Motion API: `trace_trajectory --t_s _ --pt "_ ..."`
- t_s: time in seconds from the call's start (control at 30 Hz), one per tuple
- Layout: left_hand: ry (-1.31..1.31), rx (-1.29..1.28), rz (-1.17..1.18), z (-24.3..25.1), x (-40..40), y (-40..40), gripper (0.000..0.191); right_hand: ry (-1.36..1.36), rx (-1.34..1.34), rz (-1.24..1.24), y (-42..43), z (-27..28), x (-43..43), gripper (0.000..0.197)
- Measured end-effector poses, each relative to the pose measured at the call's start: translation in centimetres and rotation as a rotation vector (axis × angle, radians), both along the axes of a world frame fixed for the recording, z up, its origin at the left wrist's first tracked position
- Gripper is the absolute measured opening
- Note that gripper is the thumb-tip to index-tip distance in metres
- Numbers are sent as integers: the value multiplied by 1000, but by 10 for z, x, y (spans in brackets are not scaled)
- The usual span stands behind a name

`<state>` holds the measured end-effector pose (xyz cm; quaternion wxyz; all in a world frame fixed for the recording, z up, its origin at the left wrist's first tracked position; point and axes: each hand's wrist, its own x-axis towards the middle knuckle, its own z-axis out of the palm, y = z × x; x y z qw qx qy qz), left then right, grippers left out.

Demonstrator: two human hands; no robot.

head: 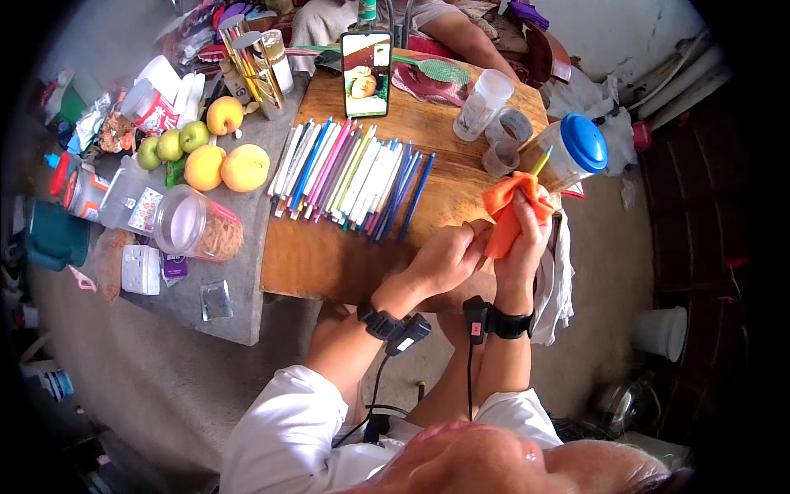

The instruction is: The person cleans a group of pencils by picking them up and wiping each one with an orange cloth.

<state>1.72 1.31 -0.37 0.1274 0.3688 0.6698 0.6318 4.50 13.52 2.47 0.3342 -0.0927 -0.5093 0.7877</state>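
My right hand (523,238) grips an orange cloth (503,197), bunched around a yellow-green pen (542,160) whose pointed tip sticks out at the top. Curled fingers of my left hand (447,254) meet the lower left edge of the cloth; what lies between them is hidden. Both hands are over the right front part of a wooden table (321,262). To their left, a row of many coloured pens (345,173) lies side by side, white, blue, pink and yellow-green among them. One dark blue pen (417,196) lies at the row's right end.
Behind the pens stands a phone (365,74) with a lit screen. A blue-lidded jar (565,151), a clear plastic cup (483,105) and tape rolls (509,126) are at the right. Fruit (245,168) and a snack jar (200,225) crowd the grey side table (244,309). A person's leg (466,31) shows beyond.
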Motion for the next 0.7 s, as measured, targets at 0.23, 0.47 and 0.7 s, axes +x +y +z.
trace_trajectory --t_s 0.23,0.47,0.7 --pt "-106 -38 -58 5 0 -9 19 13 5 -59 5 10 3 22" --pt "-187 -62 -118 0 -1 0 18 15 -50 -41 -6 11 -1 11" --pt "-154 25 -13 1 -2 -3 20 -10 39 -16 5 5 1 16"
